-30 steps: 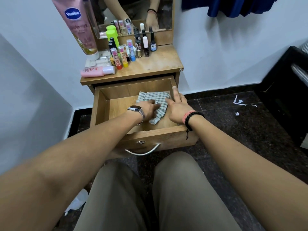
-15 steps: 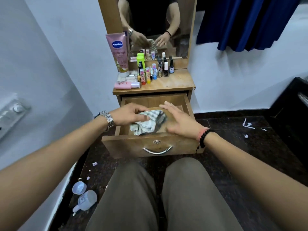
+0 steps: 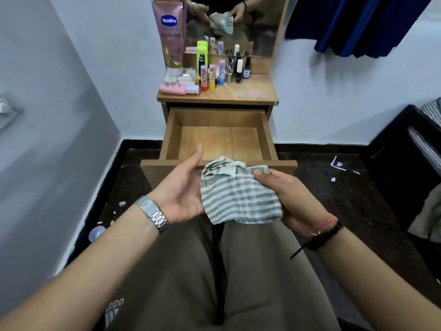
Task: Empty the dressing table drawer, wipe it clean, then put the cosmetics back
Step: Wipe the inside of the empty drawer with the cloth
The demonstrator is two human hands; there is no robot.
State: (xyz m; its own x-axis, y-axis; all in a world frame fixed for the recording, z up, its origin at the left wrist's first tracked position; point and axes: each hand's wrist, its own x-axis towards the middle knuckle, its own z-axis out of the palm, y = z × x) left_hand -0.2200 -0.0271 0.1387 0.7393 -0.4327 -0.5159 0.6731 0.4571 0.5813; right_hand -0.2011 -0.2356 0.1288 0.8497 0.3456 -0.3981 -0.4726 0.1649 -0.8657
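One crumpled striped cloth (image 3: 241,194)

The light brown wooden drawer (image 3: 266,139) of the dressing table stands pulled fully out, its bare floor showing nothing inside. A grey-and-white striped cloth (image 3: 241,199) is bunched and crumpled above the drawer's front panel, clear of the interior. The cosmetics, small bright tubes and dark little bottles (image 3: 222,72), stand clustered upright on the desk, with a pink bottle (image 3: 177,88) lying on its side at their left.
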